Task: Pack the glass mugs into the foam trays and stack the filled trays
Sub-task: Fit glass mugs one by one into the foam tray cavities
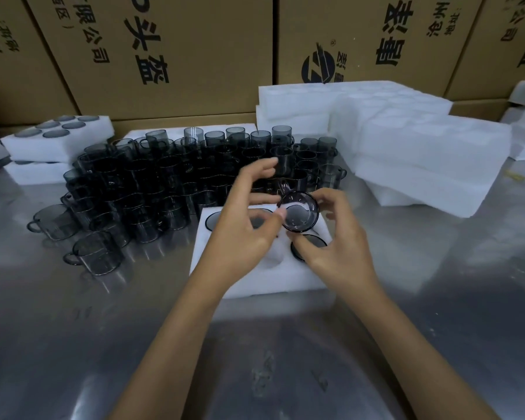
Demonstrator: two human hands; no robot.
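A white foam tray (264, 278) lies on the metal table in front of me, with mugs sunk in several of its round holes. Just above its far right part, a smoky glass mug (300, 214) is tipped so its bottom faces me. My right hand (334, 237) grips that mug from the right. My left hand (249, 219) pinches its left rim with thumb and fingertips, the other fingers spread. Behind the tray stand several rows of loose glass mugs (170, 183).
Two filled foam trays (58, 140) are stacked at the back left. Piles of unfilled foam trays (406, 147) rise at the back right. Cardboard boxes (164, 56) form a wall behind. Bare steel table surface (285, 359) lies near me.
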